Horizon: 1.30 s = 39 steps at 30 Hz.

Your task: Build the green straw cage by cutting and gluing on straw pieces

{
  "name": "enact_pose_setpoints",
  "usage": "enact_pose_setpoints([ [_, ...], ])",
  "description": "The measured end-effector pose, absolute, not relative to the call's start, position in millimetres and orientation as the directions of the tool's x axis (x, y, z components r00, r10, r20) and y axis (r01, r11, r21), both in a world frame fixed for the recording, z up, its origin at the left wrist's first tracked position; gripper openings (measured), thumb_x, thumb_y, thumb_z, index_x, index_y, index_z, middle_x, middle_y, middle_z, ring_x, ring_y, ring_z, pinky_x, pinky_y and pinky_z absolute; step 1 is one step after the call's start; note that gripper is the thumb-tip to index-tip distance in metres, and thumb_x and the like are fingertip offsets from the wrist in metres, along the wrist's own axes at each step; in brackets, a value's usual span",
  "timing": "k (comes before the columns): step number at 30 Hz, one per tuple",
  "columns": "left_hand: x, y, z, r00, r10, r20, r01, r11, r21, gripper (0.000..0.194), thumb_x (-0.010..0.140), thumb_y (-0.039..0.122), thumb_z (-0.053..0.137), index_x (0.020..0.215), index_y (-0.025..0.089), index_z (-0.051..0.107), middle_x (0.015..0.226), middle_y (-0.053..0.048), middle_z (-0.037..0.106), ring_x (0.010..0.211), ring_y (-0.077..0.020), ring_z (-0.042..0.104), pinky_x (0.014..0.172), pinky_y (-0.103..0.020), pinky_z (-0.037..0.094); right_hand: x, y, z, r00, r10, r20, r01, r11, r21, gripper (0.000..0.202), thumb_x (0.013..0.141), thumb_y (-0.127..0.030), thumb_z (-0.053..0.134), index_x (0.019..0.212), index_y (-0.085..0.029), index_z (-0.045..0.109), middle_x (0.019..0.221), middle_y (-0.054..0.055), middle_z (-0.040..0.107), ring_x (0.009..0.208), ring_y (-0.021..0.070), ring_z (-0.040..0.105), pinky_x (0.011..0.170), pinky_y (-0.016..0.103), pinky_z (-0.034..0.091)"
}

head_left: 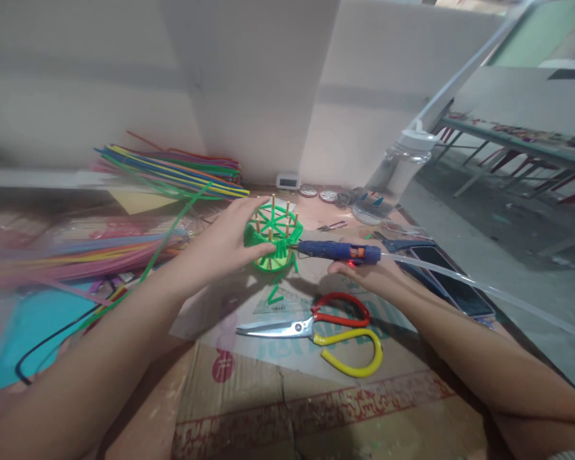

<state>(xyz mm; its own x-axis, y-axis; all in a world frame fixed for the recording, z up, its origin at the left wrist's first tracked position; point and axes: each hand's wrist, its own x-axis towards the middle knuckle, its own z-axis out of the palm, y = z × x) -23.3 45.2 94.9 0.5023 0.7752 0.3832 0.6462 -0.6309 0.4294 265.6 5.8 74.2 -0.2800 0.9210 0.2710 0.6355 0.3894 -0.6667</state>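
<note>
A small round green frame [275, 255] with upright wooden sticks stands near the middle of the table. My left hand [239, 233] grips its left side, with the thumb across the front. My right hand [364, 271] is closed around a blue glue gun [338, 251] with a small red light. The gun's tip points left at the frame's right side, touching or very close to it. A clear glue stick [441, 271] trails from the gun's back end to the right. Scissors [311, 327] with red and yellow handles lie below the frame, and short green pieces [275, 295] lie between them.
Colourful pipe cleaners [172, 169] lie at the back left, and more in plastic [76, 252] at the left. A water bottle [393, 176] stands at the back right, near a phone [453, 281]. A small white device [287, 181] is by the wall. Cardboard [239, 409] covers the front.
</note>
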Motion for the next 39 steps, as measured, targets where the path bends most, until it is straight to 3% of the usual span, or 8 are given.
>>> enact_pose_setpoints([
  [8,-22.6,44.9,94.1,0.511,0.771,0.380,0.647,-0.636,0.421,0.073,0.086,0.042,0.068,0.149,0.021,0.038,0.153,-0.015,0.045,0.143,-0.0299,0.040,0.120,-0.048,0.033,266.9,6.9,73.4,-0.283,0.908,0.309,0.665,0.418,-0.620,0.046,0.075,-0.064,0.074,0.063,-0.024,0.053,0.054,-0.002,0.049,0.052,0.0154,0.045,0.051,0.030,0.036],
  [18,-24.1,46.8,90.7,0.518,0.756,0.401,0.642,-0.653,0.402,0.071,0.087,0.044,0.067,0.148,0.022,0.038,0.150,-0.014,0.046,0.140,-0.0298,0.043,0.118,-0.047,0.035,270.3,9.8,67.8,-0.279,0.899,0.338,0.630,0.437,-0.642,0.040,0.080,-0.057,0.072,0.070,-0.023,0.056,0.064,0.001,0.058,0.062,0.0181,0.053,0.058,0.032,0.042],
  [24,-23.9,47.3,91.1,0.527,0.749,0.403,0.636,-0.661,0.397,0.072,0.088,0.043,0.066,0.149,0.017,0.038,0.149,-0.016,0.047,0.140,-0.0298,0.043,0.119,-0.046,0.034,268.2,5.6,70.6,-0.313,0.897,0.314,0.605,0.442,-0.662,0.037,0.082,-0.056,0.071,0.074,-0.022,0.060,0.062,0.000,0.056,0.059,0.0163,0.051,0.057,0.031,0.039],
  [39,-24.9,46.7,90.6,0.528,0.748,0.403,0.640,-0.662,0.391,0.071,0.088,0.044,0.066,0.148,0.020,0.037,0.150,-0.014,0.046,0.141,-0.0298,0.043,0.118,-0.047,0.034,269.0,8.8,68.3,-0.348,0.878,0.329,0.627,0.479,-0.614,0.041,0.083,-0.060,0.070,0.071,-0.022,0.057,0.062,-0.001,0.055,0.058,0.0162,0.051,0.055,0.031,0.038],
])
